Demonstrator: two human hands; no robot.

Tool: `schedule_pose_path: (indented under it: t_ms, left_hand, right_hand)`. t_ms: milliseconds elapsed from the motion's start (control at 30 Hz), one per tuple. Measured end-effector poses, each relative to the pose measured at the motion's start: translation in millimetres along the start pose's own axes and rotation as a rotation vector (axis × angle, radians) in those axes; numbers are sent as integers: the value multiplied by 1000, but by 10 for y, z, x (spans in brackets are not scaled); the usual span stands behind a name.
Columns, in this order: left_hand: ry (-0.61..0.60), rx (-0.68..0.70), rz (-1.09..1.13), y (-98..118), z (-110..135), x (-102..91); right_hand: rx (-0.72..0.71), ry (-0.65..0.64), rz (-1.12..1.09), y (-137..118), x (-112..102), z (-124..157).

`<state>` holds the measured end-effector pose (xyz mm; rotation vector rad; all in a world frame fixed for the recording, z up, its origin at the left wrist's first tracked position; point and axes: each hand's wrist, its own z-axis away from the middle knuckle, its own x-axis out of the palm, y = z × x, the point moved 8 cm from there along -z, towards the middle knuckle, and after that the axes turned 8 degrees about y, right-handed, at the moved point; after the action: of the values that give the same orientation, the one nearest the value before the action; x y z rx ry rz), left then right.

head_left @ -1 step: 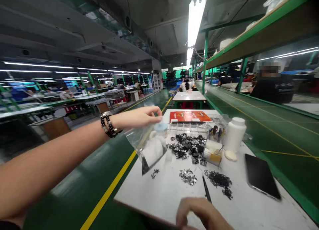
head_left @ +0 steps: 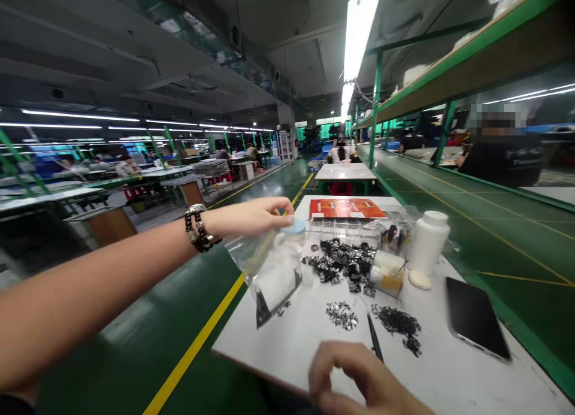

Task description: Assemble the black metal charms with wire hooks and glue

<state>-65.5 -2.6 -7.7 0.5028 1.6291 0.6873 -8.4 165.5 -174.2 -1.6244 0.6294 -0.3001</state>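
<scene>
The person's left arm reaches in from the left edge, with a beaded bracelet on the wrist. The left hand (head_left: 249,217) is closed in a pinch on the top of a clear plastic bag (head_left: 269,271), which hangs below the fingers, just over the near corner of a white table (head_left: 404,385). The bag's long axis runs nearly upright, leaning slightly, with its lower corner pointing down toward the tabletop. A white item and a dark strip show inside, though the creased plastic makes them hard to make out. A round container with a blue lid (head_left: 294,228) sits just beside the fingertips.

The right hand (head_left: 354,379) is blurred at the bottom edge, loosely curled and seemingly holding nothing, near a thin black tool (head_left: 374,337), perhaps tweezers. Piles of small black and silver metal pieces (head_left: 336,265) lie ahead of it. Around them are a white plastic bottle (head_left: 429,241), a clear divided box (head_left: 341,229), a red card (head_left: 345,208) and a black phone (head_left: 477,326). Other people (head_left: 498,151) sit at distant benches.
</scene>
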Motion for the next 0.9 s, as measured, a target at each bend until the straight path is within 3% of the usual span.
schedule_pose_path:
  t_ms: [133,233,333,433,567,733,900]
  left_hand:
    - [31,-243,252,-378,553,305]
    - [130,-363,458,-613,884,539]
    - [66,-386,642,-682,1073,813]
    - [-69,-340,801,-640,1120,1036]
    - [-144,-256,942,-626,1081,1209]
    - [-266,-227,962,-673,1065,1459]
    - [-275,-200,921,-768,1034,1587]
  right_hand:
    - [-45,-98,-331,-440,351,-282]
    - [-23,-74,-426,-519,516,-410]
    - [-38,19,-460,-466,516,-476]
    - [-41,137,-460,-294,386,-514]
    - [-10,237,-403,7,175,-526]
    - [74,179,-328,243,117,-457]
    - [141,114,-321,287,133,-367]
